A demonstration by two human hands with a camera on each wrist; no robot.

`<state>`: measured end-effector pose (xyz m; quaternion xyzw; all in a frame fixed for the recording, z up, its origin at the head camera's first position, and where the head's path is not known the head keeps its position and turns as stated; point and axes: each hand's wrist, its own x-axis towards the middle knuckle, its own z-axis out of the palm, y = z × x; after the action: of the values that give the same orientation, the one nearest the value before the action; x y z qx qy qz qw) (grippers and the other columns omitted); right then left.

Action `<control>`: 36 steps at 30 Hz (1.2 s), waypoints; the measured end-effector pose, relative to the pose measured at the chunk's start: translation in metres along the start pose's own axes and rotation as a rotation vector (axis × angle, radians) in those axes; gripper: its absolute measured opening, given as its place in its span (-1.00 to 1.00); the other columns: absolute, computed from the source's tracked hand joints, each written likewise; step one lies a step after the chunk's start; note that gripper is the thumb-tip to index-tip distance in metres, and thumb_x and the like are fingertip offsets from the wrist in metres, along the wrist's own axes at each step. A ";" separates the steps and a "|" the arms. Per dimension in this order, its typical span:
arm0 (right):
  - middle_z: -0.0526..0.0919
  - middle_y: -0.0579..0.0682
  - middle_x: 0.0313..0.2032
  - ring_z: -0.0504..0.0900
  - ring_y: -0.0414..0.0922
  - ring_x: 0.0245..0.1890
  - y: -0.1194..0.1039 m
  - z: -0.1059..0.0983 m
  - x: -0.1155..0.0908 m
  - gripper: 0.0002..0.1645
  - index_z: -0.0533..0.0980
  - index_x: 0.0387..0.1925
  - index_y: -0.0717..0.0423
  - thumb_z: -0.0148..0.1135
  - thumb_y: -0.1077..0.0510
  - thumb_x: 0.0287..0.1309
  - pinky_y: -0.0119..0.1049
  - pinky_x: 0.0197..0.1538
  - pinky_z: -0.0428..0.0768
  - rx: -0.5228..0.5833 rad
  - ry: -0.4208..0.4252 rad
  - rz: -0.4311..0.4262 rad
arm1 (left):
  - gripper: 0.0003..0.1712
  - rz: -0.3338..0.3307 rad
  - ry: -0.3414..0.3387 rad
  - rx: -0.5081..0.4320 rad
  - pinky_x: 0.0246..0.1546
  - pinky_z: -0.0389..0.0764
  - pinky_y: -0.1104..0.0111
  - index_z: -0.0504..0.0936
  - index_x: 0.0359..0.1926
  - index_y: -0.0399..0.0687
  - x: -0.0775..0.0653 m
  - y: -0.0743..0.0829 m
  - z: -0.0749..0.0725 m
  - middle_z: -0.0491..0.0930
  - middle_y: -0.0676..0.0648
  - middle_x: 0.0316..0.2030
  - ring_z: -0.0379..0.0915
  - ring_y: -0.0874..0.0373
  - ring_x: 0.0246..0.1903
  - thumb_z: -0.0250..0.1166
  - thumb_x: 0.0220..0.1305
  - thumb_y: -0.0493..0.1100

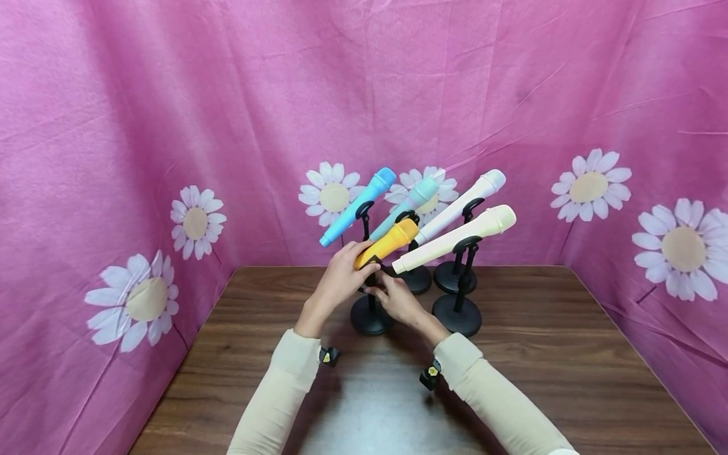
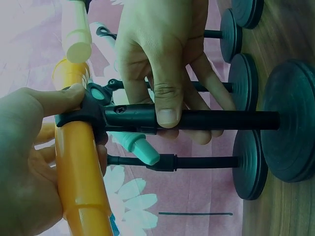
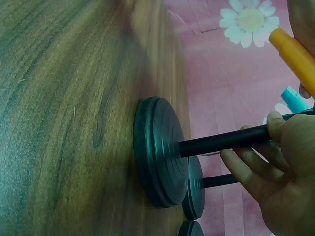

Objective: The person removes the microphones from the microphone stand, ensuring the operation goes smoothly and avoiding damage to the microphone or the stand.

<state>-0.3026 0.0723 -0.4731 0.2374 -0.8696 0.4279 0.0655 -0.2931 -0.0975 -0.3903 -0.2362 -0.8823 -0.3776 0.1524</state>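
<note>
An orange microphone [image 1: 392,240] lies tilted in the clip of a black desk stand [image 1: 371,316] at the front left of a group. My left hand [image 1: 341,273] grips the microphone at its clip; in the left wrist view the thumb presses on the black clip [image 2: 81,110] and the fingers pass behind the orange body. Just below the clip, my right hand [image 1: 400,300] pinches the stand's pole [image 3: 221,141] between thumb and fingers. The round base [image 3: 165,152] of this stand rests on the table.
Behind and to the right, more black stands hold a blue microphone [image 1: 358,207], a mint one [image 1: 418,194], a white one [image 1: 463,203] and a cream one [image 1: 457,239]. They crowd close to the hands. A pink flowered cloth [image 1: 273,126] rises behind the wooden table [image 1: 540,354].
</note>
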 end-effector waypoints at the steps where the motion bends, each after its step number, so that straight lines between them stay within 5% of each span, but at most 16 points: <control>1: 0.78 0.06 -0.20 0.74 -0.12 -0.24 -0.001 0.000 0.000 -0.75 0.58 0.11 0.15 0.28 0.17 0.51 -0.18 -0.09 0.69 0.000 -0.007 0.004 | -0.40 -0.007 -0.001 -0.008 -0.04 0.62 0.19 0.59 0.38 -0.15 -0.001 0.000 0.000 0.64 -0.13 -0.02 0.51 0.01 -0.14 0.48 0.40 -0.09; 17: 0.79 0.07 -0.15 0.79 -0.08 -0.15 -0.012 0.002 -0.010 -0.75 0.59 0.13 0.17 0.26 0.20 0.51 -0.19 -0.09 0.71 0.002 -0.049 -0.048 | -0.44 -0.035 0.038 -0.040 0.00 0.65 0.15 0.63 0.32 -0.12 -0.021 0.001 -0.005 0.65 -0.09 0.00 0.54 0.03 -0.10 0.51 0.37 -0.09; 28: 0.73 -0.07 -0.29 0.62 -0.25 -0.32 -0.021 0.004 -0.017 -0.90 0.57 -0.07 0.06 0.32 0.16 0.47 -0.31 -0.20 0.58 -0.077 -0.038 -0.087 | -0.44 -0.022 0.076 -0.049 -0.01 0.65 0.16 0.65 0.30 -0.08 -0.037 0.004 -0.011 0.68 -0.08 0.01 0.57 0.05 -0.09 0.53 0.34 -0.09; 36: 0.81 -0.05 -0.16 0.74 -0.25 -0.26 -0.024 0.005 -0.029 -0.86 0.62 -0.02 0.07 0.33 0.19 0.46 -0.39 -0.24 0.61 -0.023 -0.076 -0.097 | -0.43 -0.004 0.070 -0.053 -0.14 0.58 0.26 0.66 0.31 -0.07 -0.050 0.008 -0.013 0.66 -0.03 -0.07 0.52 0.12 -0.18 0.55 0.31 -0.09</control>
<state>-0.2652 0.0659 -0.4685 0.2947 -0.8637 0.4049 0.0559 -0.2458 -0.1178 -0.3991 -0.2252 -0.8666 -0.4092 0.1760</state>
